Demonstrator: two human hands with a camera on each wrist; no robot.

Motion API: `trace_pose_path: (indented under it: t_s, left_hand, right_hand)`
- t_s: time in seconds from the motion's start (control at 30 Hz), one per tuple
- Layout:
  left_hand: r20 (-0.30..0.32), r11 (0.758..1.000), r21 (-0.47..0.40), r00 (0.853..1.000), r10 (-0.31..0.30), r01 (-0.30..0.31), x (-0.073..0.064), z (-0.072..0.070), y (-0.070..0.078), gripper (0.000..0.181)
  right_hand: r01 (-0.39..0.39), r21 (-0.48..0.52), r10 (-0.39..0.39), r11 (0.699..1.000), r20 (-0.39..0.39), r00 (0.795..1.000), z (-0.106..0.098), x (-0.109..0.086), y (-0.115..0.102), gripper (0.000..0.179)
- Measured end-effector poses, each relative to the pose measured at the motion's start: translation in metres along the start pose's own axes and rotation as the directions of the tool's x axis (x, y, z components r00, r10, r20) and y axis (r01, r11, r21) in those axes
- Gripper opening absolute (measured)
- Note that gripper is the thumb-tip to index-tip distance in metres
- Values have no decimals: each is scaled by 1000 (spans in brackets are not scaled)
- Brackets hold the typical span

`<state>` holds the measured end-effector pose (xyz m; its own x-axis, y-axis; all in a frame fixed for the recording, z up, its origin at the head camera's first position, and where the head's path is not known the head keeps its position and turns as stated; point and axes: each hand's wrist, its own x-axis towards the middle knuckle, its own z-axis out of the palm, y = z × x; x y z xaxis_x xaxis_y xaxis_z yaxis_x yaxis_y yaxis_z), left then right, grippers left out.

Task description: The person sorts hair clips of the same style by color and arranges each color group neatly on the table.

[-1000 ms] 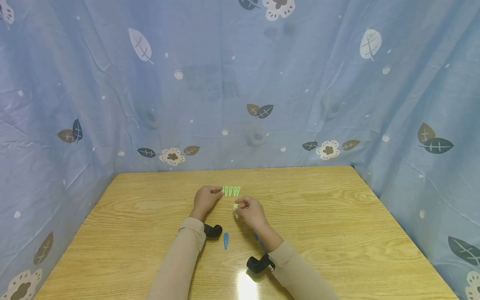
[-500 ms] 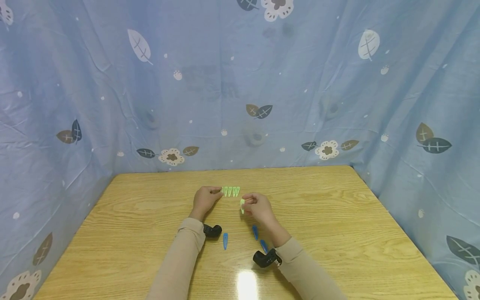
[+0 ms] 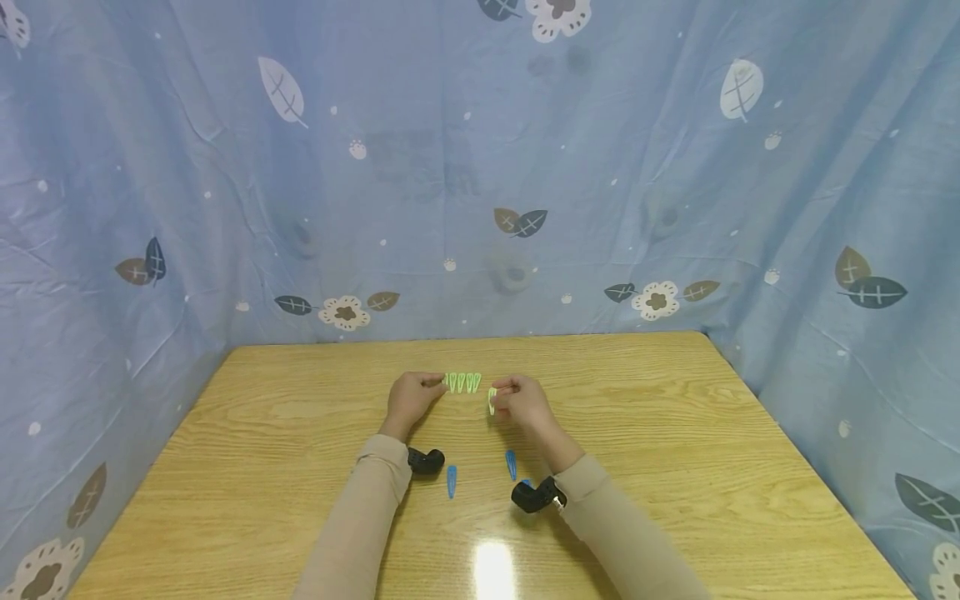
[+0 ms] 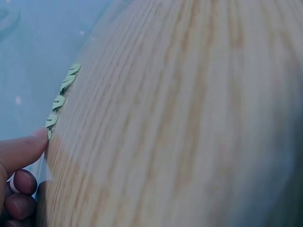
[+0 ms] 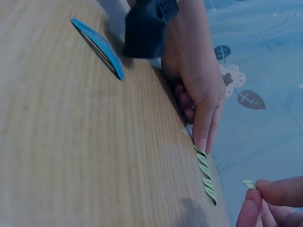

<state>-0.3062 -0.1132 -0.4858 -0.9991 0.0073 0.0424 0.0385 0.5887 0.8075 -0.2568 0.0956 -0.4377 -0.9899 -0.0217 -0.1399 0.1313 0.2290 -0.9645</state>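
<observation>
1. Under the hands it's a yellowish wooden table [image 3: 637,433], grain running mostly left to right, with a bright patch of glare [image 3: 495,571] shining nearer the wearer than either grip.
2. Beyond the grips and out to their left and right hangs a blue curtain [image 3: 645,167], creased and printed with pale flowers plus white, brown and dark leaves.
3. Any lettering on the black left wrist camera [image 3: 426,461], or on the matching right wrist camera [image 3: 534,496], is too small to read.
4. Here's the left hand [image 3: 410,402], reaching forward out of a beige sleeve, fingertips touching the left end of a row of 5 green clips [image 3: 461,382]. Pinching that end clip or only pressing it? I cannot tell; the lower fingers curl in.
5. The row stretches rightward from that grip, clips side by side, narrow ends toward the wearer.
6. And the right hand [image 3: 521,402], angling in from the lower right, has thumb and finger pinching another green clip [image 3: 492,401], near the row's right end but apart from it.
7. Closer to the wearer than the grips, 3 blue clips [image 3: 452,482] lie on the wood, 1 partly hidden by the right wrist camera.
</observation>
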Motion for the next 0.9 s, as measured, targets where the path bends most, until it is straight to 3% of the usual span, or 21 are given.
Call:
trace_pose_path:
  t_s: [0.43,0.9]
  left_hand:
    - [5,1000,-18,1000,1,-1,2,-1,-2,27]
    - [-10,1000,-13,1000,17,-17,-1,1,-2,26]
  right_hand:
    - [-74,14,74,997,18,997,-2,36,-7,27]
    - [-95,-77,93,992,-29,995,7,57,7,20]
